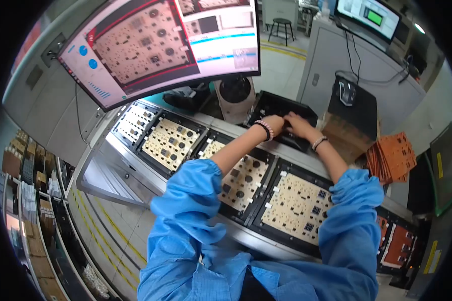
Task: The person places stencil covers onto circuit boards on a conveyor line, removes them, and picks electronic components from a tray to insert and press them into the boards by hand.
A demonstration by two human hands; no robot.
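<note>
Both my hands reach over a black bin (309,111) behind the conveyor. My left hand (272,125), with beaded bands at the wrist, has its fingers bent down at the bin; what they hold, if anything, is hidden. Just right of it, my right hand (297,124) has its fingers curled toward the left one, their tips over the dark bin and hard to make out. Below my arms, a cream circuit board (294,205) lies in a black carrier, beside another cream board (246,183) partly covered by my left arm.
A large monitor (145,45) hangs at the upper left. A cardboard box (349,125) with a mouse (346,93) on its black top stands right of the bin. Orange sheets (394,158) are stacked farther right. A white device (233,98) stands left of the bin.
</note>
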